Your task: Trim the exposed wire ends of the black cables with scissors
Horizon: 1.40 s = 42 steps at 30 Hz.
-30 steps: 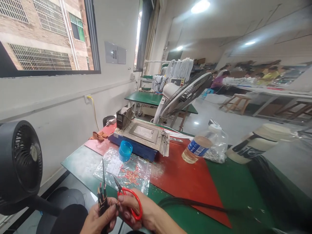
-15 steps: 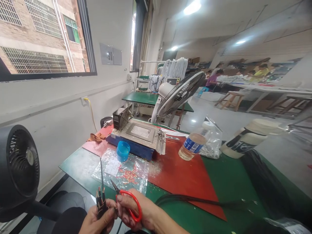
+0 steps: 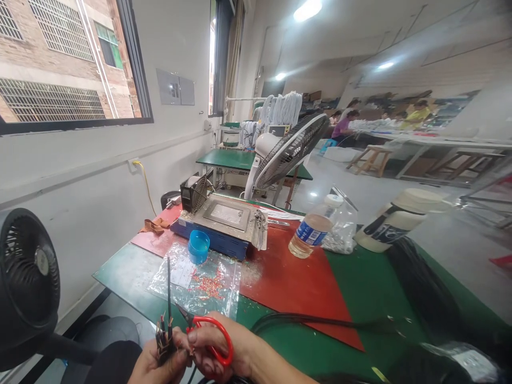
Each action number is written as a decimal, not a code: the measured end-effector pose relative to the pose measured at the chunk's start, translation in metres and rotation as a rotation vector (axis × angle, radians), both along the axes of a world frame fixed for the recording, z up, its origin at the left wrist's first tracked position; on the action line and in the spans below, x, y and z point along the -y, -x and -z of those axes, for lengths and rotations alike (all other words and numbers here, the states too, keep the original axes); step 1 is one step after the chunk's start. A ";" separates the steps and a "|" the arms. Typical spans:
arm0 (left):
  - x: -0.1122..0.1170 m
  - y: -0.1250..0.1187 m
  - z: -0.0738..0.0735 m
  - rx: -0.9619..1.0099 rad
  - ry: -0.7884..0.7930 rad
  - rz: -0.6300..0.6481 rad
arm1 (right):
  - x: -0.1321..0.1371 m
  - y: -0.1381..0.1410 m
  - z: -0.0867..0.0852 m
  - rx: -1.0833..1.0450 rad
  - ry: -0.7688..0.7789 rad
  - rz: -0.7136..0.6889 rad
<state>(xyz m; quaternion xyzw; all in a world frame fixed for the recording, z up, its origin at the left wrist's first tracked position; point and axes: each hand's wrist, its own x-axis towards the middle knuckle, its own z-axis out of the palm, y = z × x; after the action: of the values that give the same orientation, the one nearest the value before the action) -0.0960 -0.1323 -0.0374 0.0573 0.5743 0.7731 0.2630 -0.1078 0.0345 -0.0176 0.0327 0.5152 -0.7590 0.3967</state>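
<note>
The left hand (image 3: 160, 364) is closed around a bundle of black cables (image 3: 163, 341), whose frayed coppery ends poke up just above its fingers. The right hand (image 3: 214, 346), curled through the red handles of the scissors (image 3: 213, 322), has its fingertips next to the left hand's, to the right of those ends. The scissor blades point up and leftward, near the bundle. Beyond both hands, small clippings (image 3: 210, 285) lie on a clear plastic bag (image 3: 232, 303) on the desk (image 3: 116, 269).
</note>
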 end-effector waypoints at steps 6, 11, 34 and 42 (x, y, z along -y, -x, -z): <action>0.003 0.000 0.009 -0.017 0.013 -0.041 | 0.002 -0.003 0.006 -0.083 -0.002 0.060; 0.003 0.000 0.012 -0.029 0.000 -0.074 | 0.006 -0.005 0.011 -0.144 0.068 0.121; -0.002 -0.002 0.010 0.032 0.079 -0.258 | 0.009 -0.005 0.016 -0.213 0.033 0.167; -0.003 0.002 -0.006 0.507 -0.087 -0.512 | 0.006 -0.009 0.016 -1.448 -0.620 0.417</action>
<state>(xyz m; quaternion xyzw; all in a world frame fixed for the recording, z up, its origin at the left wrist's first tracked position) -0.0979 -0.1295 -0.0317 -0.2708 0.4532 0.8272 0.1924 -0.0983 0.0285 -0.0336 -0.2624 0.8141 -0.4731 -0.2111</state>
